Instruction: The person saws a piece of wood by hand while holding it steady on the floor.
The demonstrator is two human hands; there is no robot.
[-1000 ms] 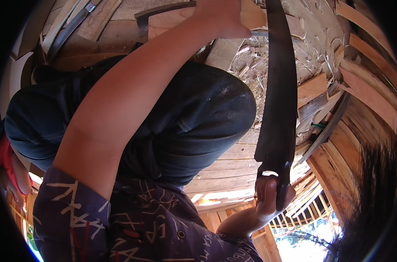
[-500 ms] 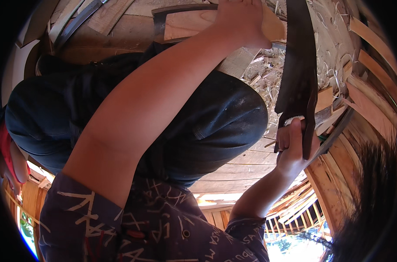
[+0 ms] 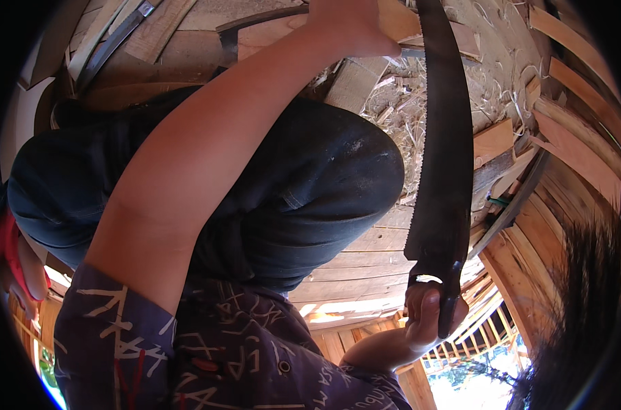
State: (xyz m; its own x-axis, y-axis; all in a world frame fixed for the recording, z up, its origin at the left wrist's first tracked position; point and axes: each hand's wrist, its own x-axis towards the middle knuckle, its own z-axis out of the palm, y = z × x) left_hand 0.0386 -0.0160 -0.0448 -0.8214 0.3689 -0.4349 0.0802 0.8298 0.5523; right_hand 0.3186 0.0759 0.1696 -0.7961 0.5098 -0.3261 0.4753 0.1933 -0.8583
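One saw is right of centre, right hand with fingers curled round handle; left hand at top, fingers I cannot tell.

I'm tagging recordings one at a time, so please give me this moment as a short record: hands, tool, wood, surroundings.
Right hand: closed around the handle end of a handsaw; hand at
Left hand: at the top edge, on or just over a light wooden board; fingers cut off by the frame
Handsaw: dark blade, toothed along its left edge; it passes over the board's right part, contact unclear
Surroundings: wood shavings, a plank floor, a loose wood piece right of the blade
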